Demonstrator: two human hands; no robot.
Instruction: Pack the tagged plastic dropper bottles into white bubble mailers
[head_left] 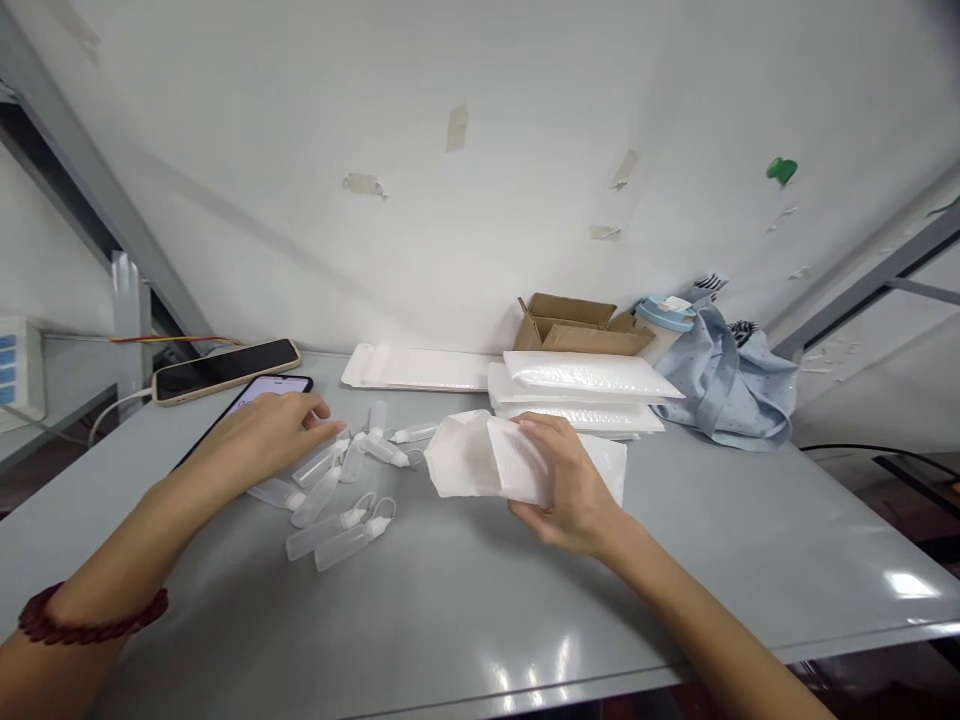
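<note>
My right hand (562, 485) is closed around a white padded envelope (517, 460), whose mouth gapes toward the left. Over the pile of small translucent squeeze bottles (319, 465), my left hand (274, 430) hovers with thumb and forefinger apart and nothing seen between them. Some bottles at the pile's left are partly covered by that hand. Two bottles with looped cap straps (349, 545) lie side by side, nearer to me than the others.
Behind my right hand rises a stack of padded envelopes (592, 375), with flat white envelopes (420, 368) to its left. An open cardboard box (592, 338), a lidded cup (664, 320) and a blue cloth bag (731, 375) stand by the wall. Two phones (225, 370) lie left on the grey table (420, 640).
</note>
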